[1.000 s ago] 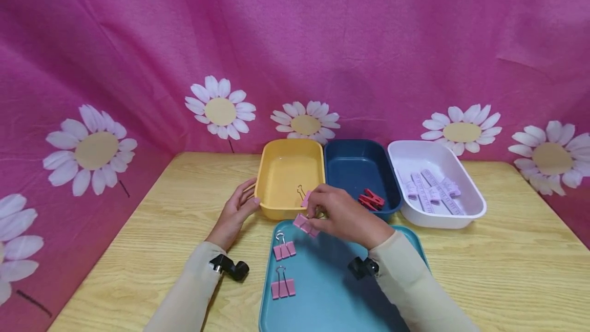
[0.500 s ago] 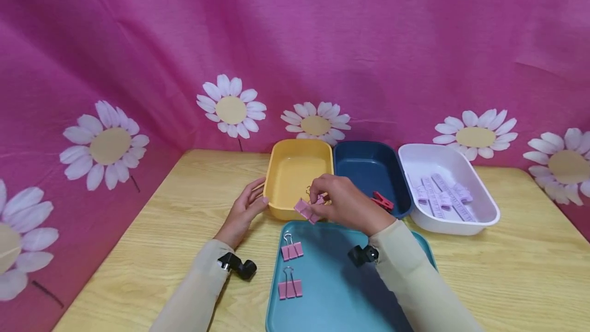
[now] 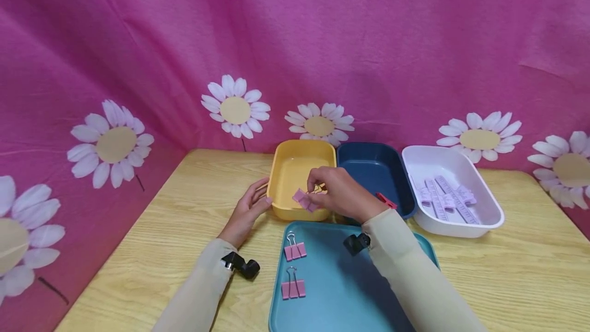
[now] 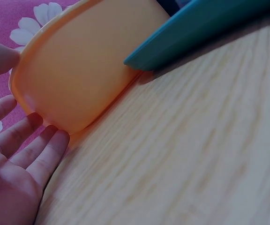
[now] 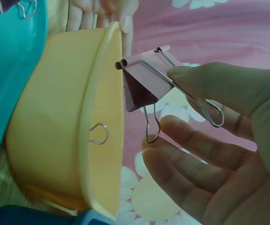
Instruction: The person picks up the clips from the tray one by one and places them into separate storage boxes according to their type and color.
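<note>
My right hand [image 3: 343,193] pinches a pink binder clip [image 5: 149,79] over the near end of the yellow bin [image 3: 295,214]. In the right wrist view, the thumb lies against the clip's body and one wire handle, with fingertips at the other handle. The wire handle [image 5: 100,133] of another clip shows inside the bin, its body hidden by the wall. My left hand [image 3: 246,212] rests at the bin's left side; in the left wrist view its fairly straight fingers [image 4: 46,154] touch the outer wall. Two pink binder clips, one nearer [image 3: 293,289] and one farther [image 3: 295,251], lie on the teal tray [image 3: 341,291].
Right of the yellow bin stands a navy bin [image 3: 369,168] with a red clothespin [image 3: 386,200] visible, partly hidden by the right arm. Beyond it, a white bin [image 3: 449,227] holds several lilac measuring tapes [image 3: 435,199]. A pink flowered cloth [image 3: 295,40] hangs behind the wooden table [image 3: 198,188].
My right hand has moved up and forward from the tray's back edge to over the yellow bin, carrying the binder clip. The left hand keeps its place at the bin. The head view has shifted slightly.
</note>
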Demonstrator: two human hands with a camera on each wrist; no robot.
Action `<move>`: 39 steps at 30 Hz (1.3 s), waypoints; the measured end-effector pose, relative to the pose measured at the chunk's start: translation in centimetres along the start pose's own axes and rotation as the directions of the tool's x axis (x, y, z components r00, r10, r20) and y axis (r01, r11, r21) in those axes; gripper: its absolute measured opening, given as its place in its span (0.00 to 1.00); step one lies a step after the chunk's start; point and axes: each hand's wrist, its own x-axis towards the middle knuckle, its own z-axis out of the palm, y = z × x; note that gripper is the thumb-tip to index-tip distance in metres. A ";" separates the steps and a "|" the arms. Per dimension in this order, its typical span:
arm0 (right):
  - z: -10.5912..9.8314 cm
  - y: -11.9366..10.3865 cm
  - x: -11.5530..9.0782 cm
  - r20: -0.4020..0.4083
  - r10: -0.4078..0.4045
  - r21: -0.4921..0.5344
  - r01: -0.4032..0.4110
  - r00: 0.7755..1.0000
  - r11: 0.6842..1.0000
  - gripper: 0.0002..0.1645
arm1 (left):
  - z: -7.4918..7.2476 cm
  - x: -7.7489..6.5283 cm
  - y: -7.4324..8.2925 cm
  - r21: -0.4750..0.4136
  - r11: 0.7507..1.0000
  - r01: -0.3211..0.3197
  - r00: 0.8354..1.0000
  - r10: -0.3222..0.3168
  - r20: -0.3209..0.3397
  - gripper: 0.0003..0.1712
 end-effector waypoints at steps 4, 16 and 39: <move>0.3 0.3 0.5 0.002 0.011 -0.010 -0.011 1.000 1.000 0.09 | 0.0 0.0 0.0 -0.011 1.000 0.003 1.000 -0.003 -0.001 0.31; 0.9 0.5 1.4 0.008 0.065 -0.045 -0.065 0.998 0.997 0.10 | 0.0 0.0 0.2 0.006 0.999 0.032 0.999 -0.032 -0.007 0.30; 1.8 1.6 2.2 0.053 0.152 -0.100 -0.146 0.987 0.984 0.09 | 0.0 0.1 0.0 -0.021 1.000 0.000 1.000 0.000 -0.007 0.31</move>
